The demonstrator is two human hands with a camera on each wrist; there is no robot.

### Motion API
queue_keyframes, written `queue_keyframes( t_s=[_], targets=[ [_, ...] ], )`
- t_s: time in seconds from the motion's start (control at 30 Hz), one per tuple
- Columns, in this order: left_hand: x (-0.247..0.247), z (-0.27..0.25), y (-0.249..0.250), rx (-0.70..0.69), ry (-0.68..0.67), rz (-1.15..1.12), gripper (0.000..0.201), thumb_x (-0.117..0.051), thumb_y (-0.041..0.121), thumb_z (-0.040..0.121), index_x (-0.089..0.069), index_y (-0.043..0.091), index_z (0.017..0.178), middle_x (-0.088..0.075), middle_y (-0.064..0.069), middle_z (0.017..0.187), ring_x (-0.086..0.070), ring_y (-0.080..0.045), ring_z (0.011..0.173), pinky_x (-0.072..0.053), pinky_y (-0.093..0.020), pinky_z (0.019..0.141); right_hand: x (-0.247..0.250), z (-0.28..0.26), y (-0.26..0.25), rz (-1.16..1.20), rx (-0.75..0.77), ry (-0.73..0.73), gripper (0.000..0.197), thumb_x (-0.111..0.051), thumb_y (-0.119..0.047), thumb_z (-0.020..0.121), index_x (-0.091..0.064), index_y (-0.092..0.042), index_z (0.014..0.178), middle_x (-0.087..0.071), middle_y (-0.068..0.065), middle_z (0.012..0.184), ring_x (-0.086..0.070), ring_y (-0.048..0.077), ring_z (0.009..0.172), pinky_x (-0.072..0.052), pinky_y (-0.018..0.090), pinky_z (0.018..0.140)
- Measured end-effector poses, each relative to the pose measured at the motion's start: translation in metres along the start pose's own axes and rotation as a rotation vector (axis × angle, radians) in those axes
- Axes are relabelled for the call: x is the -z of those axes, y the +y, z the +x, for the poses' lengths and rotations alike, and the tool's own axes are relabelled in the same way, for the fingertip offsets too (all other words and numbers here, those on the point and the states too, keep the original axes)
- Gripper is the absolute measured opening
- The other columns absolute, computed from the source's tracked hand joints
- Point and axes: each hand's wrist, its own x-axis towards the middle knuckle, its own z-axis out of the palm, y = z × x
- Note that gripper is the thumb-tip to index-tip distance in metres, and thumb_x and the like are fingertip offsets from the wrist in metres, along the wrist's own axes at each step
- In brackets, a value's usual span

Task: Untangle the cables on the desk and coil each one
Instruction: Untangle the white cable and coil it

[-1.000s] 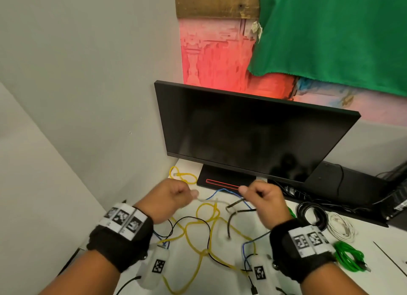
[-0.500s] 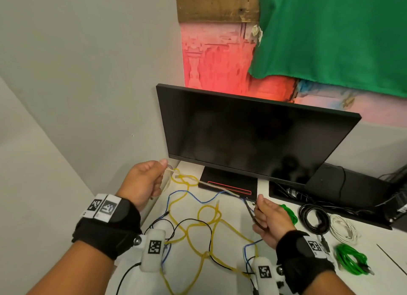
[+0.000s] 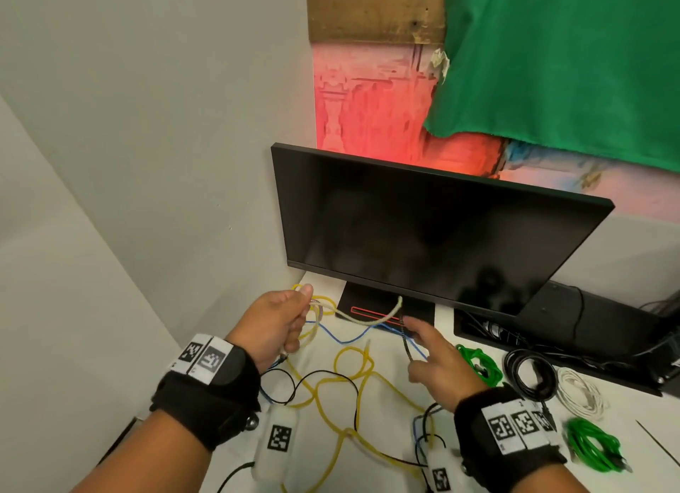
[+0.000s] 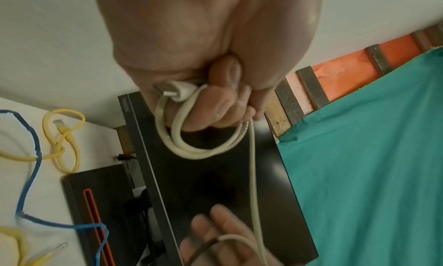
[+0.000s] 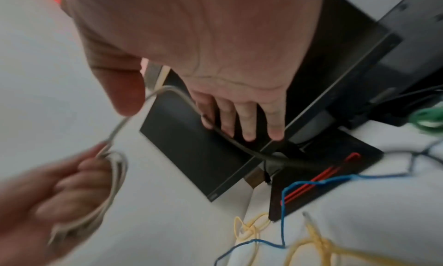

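My left hand point(image 3: 298, 318) grips a small coil of off-white cable point(image 4: 191, 150) with its USB plug point(image 4: 176, 92) tucked in the fist. The free length of the off-white cable point(image 3: 362, 320) sags to the right and rises to my right hand point(image 3: 415, 345), where it turns dark and braided. That hand is open, its fingers point(image 5: 249, 122) straight, and the cable lies loosely across them, the thumb apart. Below on the white desk point(image 3: 390, 415) a yellow cable point(image 3: 349, 378), a blue cable point(image 3: 344, 341) and a thin black cable point(image 3: 325, 374) lie tangled.
A dark monitor point(image 3: 423, 235) on a black base point(image 3: 368, 301) stands right behind my hands. To the right lie coiled cables: two green point(image 3: 478, 364) point(image 3: 592, 450), one black point(image 3: 530, 376), one white point(image 3: 581, 395). A grey wall closes the left side.
My left hand, which had pulled the off-white cable out to the left, has come back toward the middle with its coil. My right hand has loosened its grip and straightened its fingers.
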Motion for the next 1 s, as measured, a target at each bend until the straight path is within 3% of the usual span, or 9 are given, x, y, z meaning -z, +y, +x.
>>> queue_keyframes(
  t_s=[0.07, 0.17, 0.27, 0.33, 0.47, 0.57, 0.7, 0.8, 1.0],
  targets=[
    [-0.009, -0.002, -0.002, 0.037, -0.049, 0.000, 0.045, -0.055, 0.044, 0.095, -0.047, 0.021, 0.057, -0.029, 0.005, 0.051, -0.023, -0.011, 0.043, -0.028, -0.021, 0.039, -0.004, -0.002, -0.019, 0.167, 0.076, -0.021, 0.086, -0.064, -0.038, 0.059, -0.041, -0.047, 0.142, -0.044, -0.019, 0.146, -0.038, 0.002, 0.135, -0.034, 0.037, 0.113],
    [-0.018, -0.004, -0.003, 0.077, -0.094, 0.023, 0.048, -0.053, 0.047, 0.095, -0.045, 0.024, 0.054, -0.031, 0.004, 0.052, -0.023, -0.011, 0.043, -0.028, -0.021, 0.040, -0.019, -0.001, -0.031, -0.031, 0.263, 0.135, 0.068, -0.067, -0.037, 0.075, -0.043, -0.053, 0.136, -0.044, -0.037, 0.135, -0.041, -0.014, 0.123, -0.036, 0.020, 0.104],
    [-0.016, -0.005, -0.001, 0.106, -0.066, -0.012, 0.046, -0.057, 0.050, 0.091, -0.042, 0.022, 0.057, -0.031, 0.003, 0.053, -0.023, -0.012, 0.043, -0.027, -0.022, 0.040, -0.022, 0.004, -0.029, 0.139, 0.244, -0.003, 0.017, -0.063, -0.027, 0.083, -0.073, -0.038, 0.091, -0.074, -0.013, 0.098, -0.067, 0.002, 0.095, -0.051, 0.032, 0.092],
    [-0.012, -0.006, 0.000, 0.127, -0.049, -0.047, 0.046, -0.061, 0.054, 0.083, -0.043, 0.021, 0.058, -0.031, 0.003, 0.052, -0.023, -0.011, 0.042, -0.027, -0.022, 0.039, -0.019, 0.002, -0.020, 0.222, 0.175, -0.102, 0.012, -0.061, -0.032, 0.083, -0.073, -0.029, 0.079, -0.074, -0.003, 0.086, -0.067, 0.013, 0.082, -0.056, 0.042, 0.086],
    [-0.011, -0.012, -0.001, 0.214, -0.182, -0.256, 0.041, -0.059, 0.049, 0.086, -0.054, 0.015, 0.064, -0.033, 0.002, 0.053, -0.025, -0.010, 0.040, -0.033, -0.024, 0.042, -0.012, 0.009, -0.010, 0.001, 0.153, 0.196, 0.017, -0.053, -0.044, 0.095, -0.058, -0.037, 0.080, -0.064, -0.003, 0.070, -0.063, 0.009, 0.064, -0.052, 0.027, 0.060],
    [-0.019, -0.016, 0.004, 0.167, -0.277, -0.464, 0.030, -0.055, 0.031, 0.091, -0.063, 0.008, 0.075, -0.044, -0.002, 0.056, -0.039, -0.013, 0.042, -0.043, -0.028, 0.049, -0.025, 0.015, -0.030, -0.138, 0.077, 0.400, 0.029, -0.049, -0.050, 0.097, -0.050, -0.028, 0.078, -0.060, -0.005, 0.068, -0.058, 0.013, 0.063, -0.042, 0.025, 0.054],
    [-0.044, -0.014, 0.003, -0.020, -0.140, -0.386, 0.024, -0.051, 0.018, 0.095, -0.060, -0.003, 0.089, -0.063, -0.015, 0.068, -0.065, -0.028, 0.058, -0.056, -0.031, 0.059, -0.064, -0.002, -0.047, -0.445, 0.121, 0.086, 0.037, -0.047, -0.058, 0.095, -0.045, -0.025, 0.077, -0.055, -0.008, 0.072, -0.051, 0.016, 0.067, -0.038, 0.032, 0.061],
    [-0.051, -0.012, -0.002, -0.122, -0.042, -0.175, 0.021, -0.048, 0.012, 0.100, -0.059, -0.004, 0.092, -0.071, -0.018, 0.077, -0.073, -0.032, 0.074, -0.059, -0.031, 0.068, -0.072, -0.016, -0.062, -0.297, 0.268, -0.159, 0.029, -0.061, -0.054, 0.083, -0.043, -0.034, 0.071, -0.052, -0.008, 0.072, -0.045, 0.005, 0.061, -0.041, 0.031, 0.062],
    [-0.042, -0.008, -0.012, -0.253, 0.118, -0.009, 0.018, -0.053, 0.017, 0.098, -0.062, 0.002, 0.094, -0.076, -0.011, 0.088, -0.074, -0.025, 0.088, -0.056, -0.031, 0.078, -0.048, -0.029, -0.077, -0.124, 0.213, -0.438, 0.020, -0.059, -0.032, 0.092, -0.053, -0.042, 0.107, -0.060, -0.008, 0.086, -0.063, 0.007, 0.058, -0.053, 0.027, 0.067]
  ],
)
